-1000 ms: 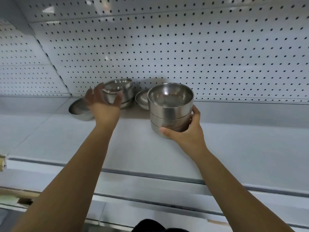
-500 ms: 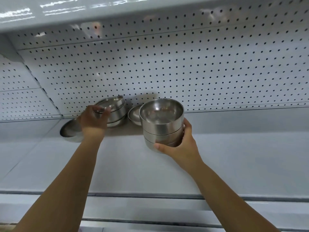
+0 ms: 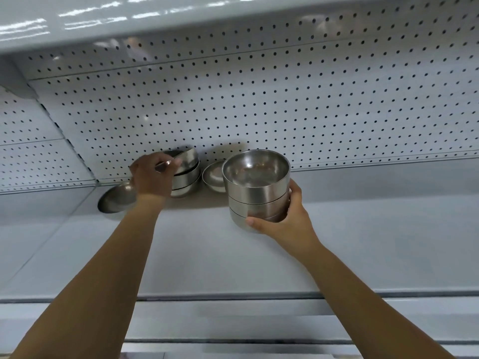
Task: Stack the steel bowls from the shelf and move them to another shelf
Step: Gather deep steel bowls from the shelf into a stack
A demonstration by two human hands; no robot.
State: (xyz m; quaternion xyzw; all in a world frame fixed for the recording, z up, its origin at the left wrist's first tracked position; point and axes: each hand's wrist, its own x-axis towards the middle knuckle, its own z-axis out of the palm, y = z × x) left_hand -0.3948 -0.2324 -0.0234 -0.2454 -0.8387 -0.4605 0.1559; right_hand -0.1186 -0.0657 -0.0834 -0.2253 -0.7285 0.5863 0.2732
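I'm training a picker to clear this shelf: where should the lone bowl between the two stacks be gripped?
Probably by the near rim of the lone bowl, coming from the front-left: it tilts with its mouth toward the camera, so a thumb fits inside. The held stack covers its right side.

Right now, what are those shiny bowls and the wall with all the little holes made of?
The stack of bowls in the right hand looks like steel, brushed outside and shinier inside: silver-grey, with soft reflections. So does the top bowl the left hand grips. The pegboard back wall looks like painted sheet metal, pale grey with neat punched holes, though coated board is possible.
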